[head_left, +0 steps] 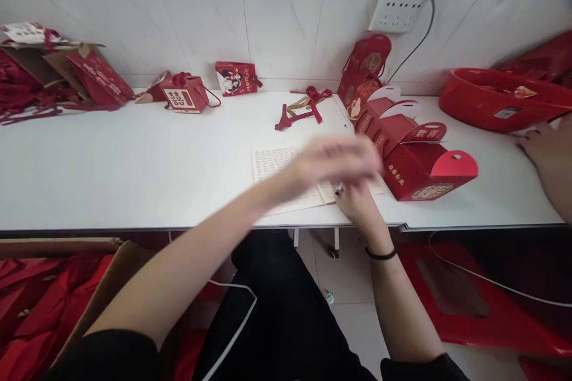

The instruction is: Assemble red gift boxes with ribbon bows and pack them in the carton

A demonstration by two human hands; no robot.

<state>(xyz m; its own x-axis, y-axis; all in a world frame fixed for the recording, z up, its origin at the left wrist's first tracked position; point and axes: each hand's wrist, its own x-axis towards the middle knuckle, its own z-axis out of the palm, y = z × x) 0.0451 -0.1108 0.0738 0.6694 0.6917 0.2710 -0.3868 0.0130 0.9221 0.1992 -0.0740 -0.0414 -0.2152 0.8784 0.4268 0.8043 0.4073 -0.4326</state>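
Note:
My left hand (pixel 335 161) is smeared by motion as it passes over an open notebook (pixel 274 164) and partly covers my right hand. Whether it holds anything cannot be made out. My right hand (pixel 357 202) rests low on the notebook's right side, closed around a pen (pixel 339 189), of which only a short dark and white end shows. Rows of small handwriting fill the notebook's left page. Just right of my hands stands a row of red gift boxes with handles, the nearest red box (pixel 402 172) gaping open at the top.
Red and gold ribbons (pixel 308 108) lie behind the notebook. Small red boxes (pixel 185 95) stand along the wall. A red basin (pixel 500 101) sits at the right, beside another person's hand (pixel 545 143). Below left is a carton (pixel 107 268) of red items. A white cable (pixel 241 315) hangs near my legs.

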